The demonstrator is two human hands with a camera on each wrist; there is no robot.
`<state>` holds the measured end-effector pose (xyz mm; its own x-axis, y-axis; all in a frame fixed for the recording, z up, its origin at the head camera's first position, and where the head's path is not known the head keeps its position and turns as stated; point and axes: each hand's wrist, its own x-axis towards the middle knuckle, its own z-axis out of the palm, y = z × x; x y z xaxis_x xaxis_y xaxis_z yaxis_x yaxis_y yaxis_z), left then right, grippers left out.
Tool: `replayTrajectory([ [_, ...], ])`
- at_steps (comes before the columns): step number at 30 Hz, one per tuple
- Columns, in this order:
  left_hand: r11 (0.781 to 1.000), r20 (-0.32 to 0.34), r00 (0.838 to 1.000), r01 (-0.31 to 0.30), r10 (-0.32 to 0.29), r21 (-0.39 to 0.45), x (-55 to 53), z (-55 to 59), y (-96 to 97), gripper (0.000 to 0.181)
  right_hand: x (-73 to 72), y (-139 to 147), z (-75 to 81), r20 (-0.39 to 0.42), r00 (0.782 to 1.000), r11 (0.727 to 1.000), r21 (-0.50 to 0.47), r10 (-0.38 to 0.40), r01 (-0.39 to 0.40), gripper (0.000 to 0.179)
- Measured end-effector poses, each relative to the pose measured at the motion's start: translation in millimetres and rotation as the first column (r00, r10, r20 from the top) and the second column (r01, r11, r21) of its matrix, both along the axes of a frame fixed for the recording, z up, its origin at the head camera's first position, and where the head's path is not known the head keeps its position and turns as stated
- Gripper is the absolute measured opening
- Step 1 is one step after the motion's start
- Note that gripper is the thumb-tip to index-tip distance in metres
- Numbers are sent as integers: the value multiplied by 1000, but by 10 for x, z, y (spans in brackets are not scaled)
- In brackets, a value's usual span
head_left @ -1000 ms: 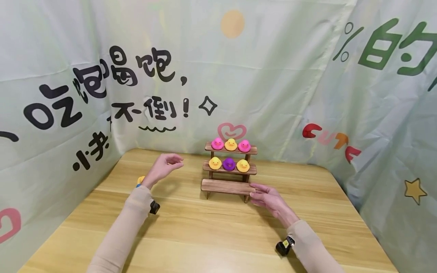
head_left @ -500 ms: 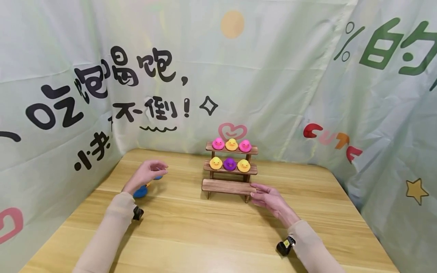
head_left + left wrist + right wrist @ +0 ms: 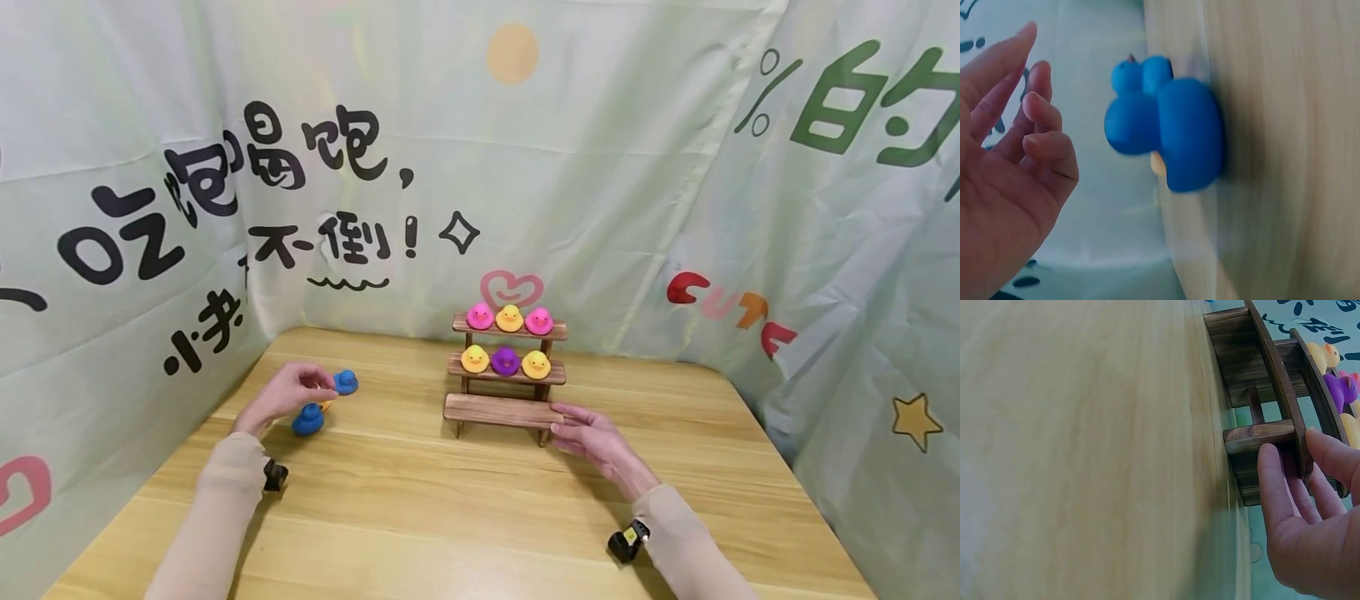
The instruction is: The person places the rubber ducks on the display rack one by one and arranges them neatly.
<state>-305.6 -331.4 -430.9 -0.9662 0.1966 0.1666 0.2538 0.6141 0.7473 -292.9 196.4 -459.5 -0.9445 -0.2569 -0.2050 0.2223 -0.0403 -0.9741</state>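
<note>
In the head view, my left hand (image 3: 288, 390) hovers over the rubber ducks at the table's left, fingers loosely bent. A blue duck (image 3: 307, 421) sits nearest and another blue duck (image 3: 346, 382) farther back; a yellow duck (image 3: 325, 406) between them is mostly hidden. The left wrist view has the near blue duck (image 3: 1191, 134) apart from my fingers. My right hand (image 3: 600, 437) grips the right end of the lowest step of a three-step wooden stand (image 3: 498, 408). Its thumb lies at the board's edge and its fingers reach beneath, as the right wrist view shows.
On the stand's top step are a pink duck (image 3: 480, 317), a yellow one and another pink one. The middle step bears a purple duck (image 3: 506, 361) between two yellow ones. Printed cloth (image 3: 600, 208) hangs around the wooden table (image 3: 420, 517).
My left hand has moved left and toward me, away from the stand and over the loose ducks. Both blue ducks have come into sight. My right hand stays on the stand.
</note>
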Motion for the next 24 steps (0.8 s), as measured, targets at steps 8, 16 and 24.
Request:
replayTrajectory([
  [8,1000,87,996,12,-12,-7,39,-43,-202,23,8,-5,20,5,1000,1000,-9,-7,7,61],
  [16,999,149,989,28,-24,-27,63,-116,-284,27,4,-18,18,13,1000,1000,-12,-11,12,61],
  [24,996,174,984,56,-44,-68,67,-128,-291,28,-20,-17,-10,19,1000,1000,-7,-10,10,60],
])
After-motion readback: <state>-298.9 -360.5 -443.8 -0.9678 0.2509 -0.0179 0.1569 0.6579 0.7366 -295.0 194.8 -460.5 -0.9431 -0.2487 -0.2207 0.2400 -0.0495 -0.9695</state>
